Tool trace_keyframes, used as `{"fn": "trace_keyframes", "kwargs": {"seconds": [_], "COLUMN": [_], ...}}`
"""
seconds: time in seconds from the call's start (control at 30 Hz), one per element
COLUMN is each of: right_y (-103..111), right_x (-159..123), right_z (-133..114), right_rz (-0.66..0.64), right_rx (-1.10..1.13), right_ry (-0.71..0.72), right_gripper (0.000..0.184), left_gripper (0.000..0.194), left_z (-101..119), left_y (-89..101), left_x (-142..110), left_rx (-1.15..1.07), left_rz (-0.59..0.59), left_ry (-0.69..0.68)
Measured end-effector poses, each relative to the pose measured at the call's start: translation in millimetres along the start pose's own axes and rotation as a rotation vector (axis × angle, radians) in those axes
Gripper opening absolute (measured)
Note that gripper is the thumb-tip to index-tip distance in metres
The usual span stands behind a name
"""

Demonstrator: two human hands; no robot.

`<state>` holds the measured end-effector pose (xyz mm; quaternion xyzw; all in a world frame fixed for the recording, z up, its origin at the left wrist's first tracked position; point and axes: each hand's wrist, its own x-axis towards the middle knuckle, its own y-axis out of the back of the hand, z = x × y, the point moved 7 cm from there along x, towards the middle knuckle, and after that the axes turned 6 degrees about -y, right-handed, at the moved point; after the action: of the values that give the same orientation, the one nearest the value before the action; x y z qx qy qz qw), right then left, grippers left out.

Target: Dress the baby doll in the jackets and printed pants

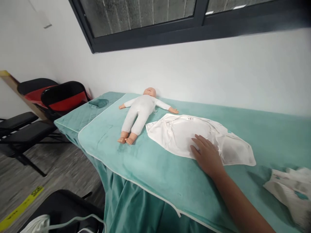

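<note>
"Because size sets the order, what heads the list?"

"Green cover [109,155], one: spread from the left of centre to the right edge of the frame. Plush-looking, probably soft."

"Next?"

"White cloth [177,136], one: right of centre, on the cover, creased, just beside the doll's legs. Judged light, limp, not fragile; likely to fold if pushed. Best taken by two far-apart edges, or pinched at a corner."

"And the doll [143,105]?"

"One, upper centre, on its back, arms out, in white clothing. Probably firm at the head and heavier than the cloth; best held under the back and head. Bare parts may be a little slick."

"Then?"

"White bundle [291,191], one: lower right, crumpled, seemingly soft and light; a handful of its folds should serve as grip."

"Hands?"

"Right hand [210,157]: right of centre, palm down on the cloth, fingers loosely extended, grasping nothing. Left hand: out of frame, state cannot be told."
</note>
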<state>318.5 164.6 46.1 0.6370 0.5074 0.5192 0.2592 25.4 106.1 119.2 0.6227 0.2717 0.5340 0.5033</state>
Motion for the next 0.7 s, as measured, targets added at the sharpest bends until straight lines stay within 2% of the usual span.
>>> {"fn": "trace_keyframes", "kwargs": {"seconds": [0.07, 0.2, 0.23, 0.27, 0.33, 0.4, 0.43, 0.47, 0.5, 0.53, 0.6, 0.7], "right_y": [2.5, 21.7, 29.0, 37.4, 56.1, 75.5, 84.1, 89.1, 90.2, 88.0, 75.9, 58.3], "right_x": [-3.5, -10.9, -11.6, -11.5, -8.4, -1.3, 3.3, 8.6, 14.2, 19.4, 30.3, 48.2], "right_z": [1.6, 10.1, 14.9, 21.8, 43.9, 78.0, 98.1, 118.4, 137.3, 152.2, 163.5, 145.3], "right_rz": [0.023, 0.084, 0.109, 0.139, 0.213, 0.295, 0.330, 0.327, 0.290, 0.232, 0.084, -0.041], "right_rx": [0.059, 0.145, 0.137, 0.118, 0.061, 0.000, -0.028, -0.049, -0.049, -0.030, 0.029, 0.040], "right_ry": [0.019, -0.008, -0.010, -0.012, -0.028, -0.111, -0.191, -0.288, -0.396, -0.492, -0.578, -0.483], "right_gripper": [0.039, 0.037, 0.037, 0.037, 0.038, 0.041, 0.044, 0.048, 0.052, 0.057, 0.062, 0.061], "left_gripper": [0.065, 0.039, 0.042, 0.033, 0.035, 0.041, 0.042, 0.042, 0.041, 0.038, 0.035, 0.035], "left_z": [9.3, 41.4, 50.8, 59.9, 76.8, 88.0, 88.4, 84.8, 81.2, 79.4, 76.3, 80.4], "left_y": [-2.6, -11.3, -14.1, -15.0, -19.3, -23.6, -19.7, -18.9, -22.6, -29.0, -47.4, -89.5], "left_x": [-30.4, -80.4, -89.3, -94.8, -94.1, -72.1, -52.8, -30.1, -4.5, 22.9, 77.7, 143.7], "left_rx": [0.111, 0.267, 0.281, 0.269, 0.212, 0.088, -0.097, -0.271, -0.394, -0.462, -0.501, -0.482], "left_rz": [-0.116, -0.297, -0.317, -0.293, -0.234, -0.119, 0.038, 0.163, 0.230, 0.250, 0.207, -0.041], "left_ry": [-0.015, -0.105, -0.139, -0.165, -0.228, -0.268, -0.251, -0.221, -0.213, -0.235, -0.252, -0.199]}}
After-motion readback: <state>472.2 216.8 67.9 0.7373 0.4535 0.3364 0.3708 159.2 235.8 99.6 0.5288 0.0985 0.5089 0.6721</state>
